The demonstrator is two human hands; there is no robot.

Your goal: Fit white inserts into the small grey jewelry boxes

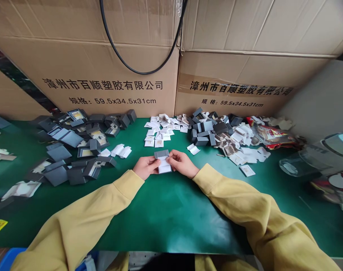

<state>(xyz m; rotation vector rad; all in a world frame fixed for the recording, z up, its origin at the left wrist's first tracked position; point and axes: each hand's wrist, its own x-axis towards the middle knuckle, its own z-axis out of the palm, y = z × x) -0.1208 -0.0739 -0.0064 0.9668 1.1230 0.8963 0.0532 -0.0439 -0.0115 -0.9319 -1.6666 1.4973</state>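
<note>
Between both hands, over the middle of the green table, is a small dark grey box (161, 154) with a white insert (164, 165) in it. My left hand (146, 166) grips its left side, thumb on the white part. From the right, my right hand (183, 162) holds the other side, its thumb also pressed near the insert. Fingers behind the box are hidden. Just beyond the hands lie several white folded card pieces (159, 136), and a single white card (193, 149) rests close to my right hand.
Many open dark grey boxes (60, 153) are heaped at left. At right are a pile of grey boxes (204, 130), white card pieces (242, 135), a snack packet (275, 135) and a clear plastic container (304, 162). Large cardboard cartons (103, 67) stand behind; a black cable (143, 72) hangs before them.
</note>
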